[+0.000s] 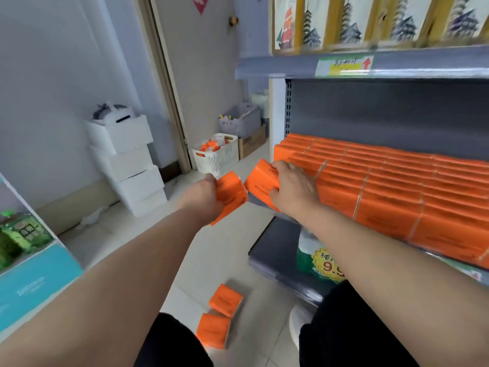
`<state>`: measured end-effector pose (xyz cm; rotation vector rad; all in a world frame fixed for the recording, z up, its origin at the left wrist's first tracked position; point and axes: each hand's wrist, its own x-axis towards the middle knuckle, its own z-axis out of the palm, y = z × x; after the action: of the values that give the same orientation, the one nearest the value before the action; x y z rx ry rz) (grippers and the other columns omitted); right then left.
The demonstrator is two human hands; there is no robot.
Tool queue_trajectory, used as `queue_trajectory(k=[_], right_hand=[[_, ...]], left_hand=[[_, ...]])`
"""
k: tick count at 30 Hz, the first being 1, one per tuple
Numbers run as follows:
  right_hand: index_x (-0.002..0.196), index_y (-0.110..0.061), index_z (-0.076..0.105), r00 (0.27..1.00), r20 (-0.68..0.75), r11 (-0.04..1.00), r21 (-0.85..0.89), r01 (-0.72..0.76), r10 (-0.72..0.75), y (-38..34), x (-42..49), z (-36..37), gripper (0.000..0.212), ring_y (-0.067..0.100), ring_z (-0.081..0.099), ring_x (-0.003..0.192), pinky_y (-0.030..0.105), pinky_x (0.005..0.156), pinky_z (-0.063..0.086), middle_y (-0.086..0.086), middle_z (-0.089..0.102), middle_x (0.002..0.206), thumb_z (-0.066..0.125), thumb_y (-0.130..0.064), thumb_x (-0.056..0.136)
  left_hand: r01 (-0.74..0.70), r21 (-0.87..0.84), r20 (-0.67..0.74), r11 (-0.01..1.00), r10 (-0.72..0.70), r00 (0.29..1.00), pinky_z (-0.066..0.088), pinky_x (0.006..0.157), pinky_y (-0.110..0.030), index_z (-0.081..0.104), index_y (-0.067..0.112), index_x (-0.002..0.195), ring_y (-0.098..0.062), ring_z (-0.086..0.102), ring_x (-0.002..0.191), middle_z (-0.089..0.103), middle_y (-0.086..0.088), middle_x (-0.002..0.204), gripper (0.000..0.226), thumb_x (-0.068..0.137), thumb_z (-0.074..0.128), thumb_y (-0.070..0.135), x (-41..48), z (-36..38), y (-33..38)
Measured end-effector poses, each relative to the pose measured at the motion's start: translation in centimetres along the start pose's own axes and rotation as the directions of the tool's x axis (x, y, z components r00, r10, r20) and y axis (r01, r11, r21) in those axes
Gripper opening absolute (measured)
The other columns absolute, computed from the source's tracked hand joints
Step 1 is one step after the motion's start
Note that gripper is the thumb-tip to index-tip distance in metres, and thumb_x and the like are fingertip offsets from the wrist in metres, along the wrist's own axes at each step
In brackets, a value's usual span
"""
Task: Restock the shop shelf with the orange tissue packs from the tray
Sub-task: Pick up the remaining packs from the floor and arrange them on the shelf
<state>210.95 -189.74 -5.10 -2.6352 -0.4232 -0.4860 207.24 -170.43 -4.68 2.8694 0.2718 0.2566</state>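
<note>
- Grey metal shelf (397, 112), perforated upright: shelved packs (383, 186) fill it in tight, glossy orange rows.
- White slatted plastic tray (215, 157) on the tiled floor, holding orange packs.
- The right hand (293, 189) has its fingers curled round the right pack (260, 178) at the rows' left end.
- The left hand (203, 197) grips the left pack (230, 197), just beside.
- Two floor packs (225, 300), rectangular.

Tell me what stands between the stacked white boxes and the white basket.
The door frame, seen in the head view, stands between the stacked white boxes and the white basket.
</note>
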Motion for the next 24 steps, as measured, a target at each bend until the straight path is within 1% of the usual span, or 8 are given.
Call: queue_trajectory(k=[2,4,7,10,14,16,19,24], right_hand=[[0.131,-0.018,0.044,1.0,-0.03,0.999,0.035,-0.005,0.006,0.8,2.9,-0.9,0.05,0.032,0.049,0.118,0.038,0.096,0.04,0.01,0.053,0.125,0.058,-0.014,0.083],[0.131,-0.016,0.044,0.999,-0.042,0.997,0.078,-0.021,0.024,2.0,5.7,-1.1,0.05,0.032,0.049,0.119,0.037,0.096,0.04,0.011,0.053,0.126,0.058,-0.013,0.083],[0.131,-0.014,0.045,0.999,-0.033,0.993,0.115,-0.032,0.036,4.2,9.9,-0.4,0.05,0.03,0.05,0.119,0.034,0.095,0.038,0.012,0.055,0.127,0.06,-0.013,0.084],[0.132,-0.013,0.045,0.999,-0.006,0.99,0.129,-0.052,0.053,6.6,14.2,0.8,0.051,0.031,0.052,0.118,0.034,0.093,0.039,0.013,0.057,0.126,0.063,-0.014,0.084],[0.124,-0.013,0.05,0.994,0.002,0.98,0.167,-0.106,0.107,9.0,19.7,2.7,0.045,0.031,0.057,0.11,0.034,0.087,0.042,0.011,0.062,0.12,0.066,-0.014,0.082],[0.121,-0.012,0.05,0.991,0.017,0.969,0.207,-0.136,0.135,9.7,21.8,3.9,0.042,0.03,0.058,0.107,0.032,0.084,0.042,0.01,0.063,0.117,0.066,-0.014,0.082],[0.117,-0.013,0.051,0.983,0.031,0.954,0.238,-0.182,0.18,10.6,24.1,5.6,0.04,0.028,0.059,0.102,0.031,0.081,0.044,0.009,0.064,0.111,0.067,-0.015,0.081],[0.112,-0.017,0.051,0.973,0.077,0.929,0.289,-0.23,0.217,11.2,25.9,8.5,0.042,0.024,0.061,0.098,0.038,0.086,0.049,0.006,0.064,0.108,0.072,-0.017,0.076]], left_hand=[[0.001,0.019,-0.061,1.0,0.0,0.998,0.042,0.068,-0.034,0.046,0.011,0.113,-0.031,0.06,0.1,0.062,-0.012,0.107,0.03,0.085,0.054,0.016,2.1,-0.6,1.6],[0.018,0.018,-0.097,1.0,-0.016,0.995,0.044,0.073,-0.037,0.046,0.01,0.112,-0.033,0.059,0.102,0.062,-0.012,0.108,0.029,0.085,0.054,0.019,4.6,-0.5,2.9],[0.039,-0.032,-0.127,0.999,-0.042,0.991,0.044,0.076,-0.038,0.046,0.011,0.11,-0.034,0.058,0.105,0.062,-0.014,0.11,0.028,0.084,0.054,0.018,9.1,0.5,4.4],[0.013,-0.109,-0.154,0.994,-0.03,0.988,0.042,0.075,-0.038,0.047,0.011,0.106,-0.036,0.056,0.105,0.061,-0.015,0.109,0.025,0.084,0.055,0.02,13.6,2.1,5.5],[-0.006,-0.195,-0.185,0.981,-0.03,0.982,0.043,0.08,-0.041,0.048,0.011,0.106,-0.037,0.054,0.108,0.06,-0.016,0.111,0.027,0.085,0.058,0.025,19.0,3.8,6.2],[-0.011,-0.237,-0.193,0.971,-0.036,0.981,0.044,0.081,-0.042,0.047,0.011,0.106,-0.037,0.054,0.108,0.06,-0.016,0.111,0.026,0.085,0.057,0.021,21.5,4.7,6.0],[-0.013,-0.252,-0.182,0.968,-0.035,0.983,0.042,0.077,-0.04,0.044,0.013,0.107,-0.036,0.055,0.106,0.061,-0.015,0.11,0.027,0.084,0.058,0.019,24.7,5.9,5.4],[0.012,-0.272,-0.118,0.962,-0.046,0.992,0.04,0.074,-0.037,0.043,0.015,0.102,-0.034,0.057,0.103,0.062,-0.013,0.108,0.025,0.082,0.058,0.016,28.2,7.6,4.2]])
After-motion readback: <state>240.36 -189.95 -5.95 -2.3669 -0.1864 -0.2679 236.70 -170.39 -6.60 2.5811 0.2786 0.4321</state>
